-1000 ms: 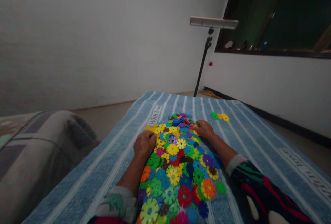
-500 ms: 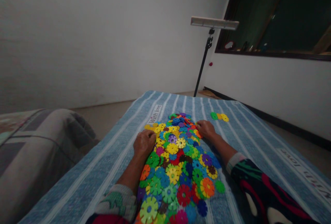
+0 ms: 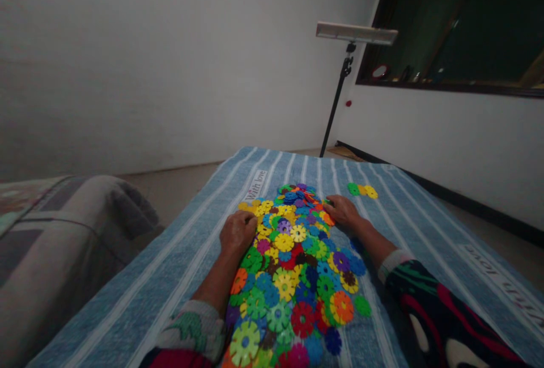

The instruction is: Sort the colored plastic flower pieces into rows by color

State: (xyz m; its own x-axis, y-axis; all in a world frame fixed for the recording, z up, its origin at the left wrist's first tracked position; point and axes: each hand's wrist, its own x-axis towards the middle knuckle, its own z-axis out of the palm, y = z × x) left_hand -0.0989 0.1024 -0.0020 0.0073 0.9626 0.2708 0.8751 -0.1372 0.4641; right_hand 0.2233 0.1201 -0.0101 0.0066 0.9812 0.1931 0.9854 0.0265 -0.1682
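Note:
A long heap of colourful notched plastic discs [image 3: 284, 286], shaped like flowers or snowflakes, lies across the striped blue cloth [image 3: 182, 266]. My left hand [image 3: 238, 233] rests at the heap's left edge, beside yellow discs; its fingers are curled in, and whatever they hold is hidden. At the upper right edge is my right hand [image 3: 345, 213], fingers bent and touching the discs by an orange disc [image 3: 327, 218]. Whether a disc is between those fingertips is too small to see. Apart from the heap, a short row of joined-looking green and yellow discs [image 3: 362, 190] lies farther right.
A black stand with a flat light panel [image 3: 356, 33] rises behind the far edge of the cloth. To the left is a surface draped with a grey patterned blanket [image 3: 80, 243]. A dark window [image 3: 450, 28] with small items on its sill is at the right.
My right hand's fingers have shifted slightly at the heap's edge. My left hand stays about where it was. The whole view has moved a little.

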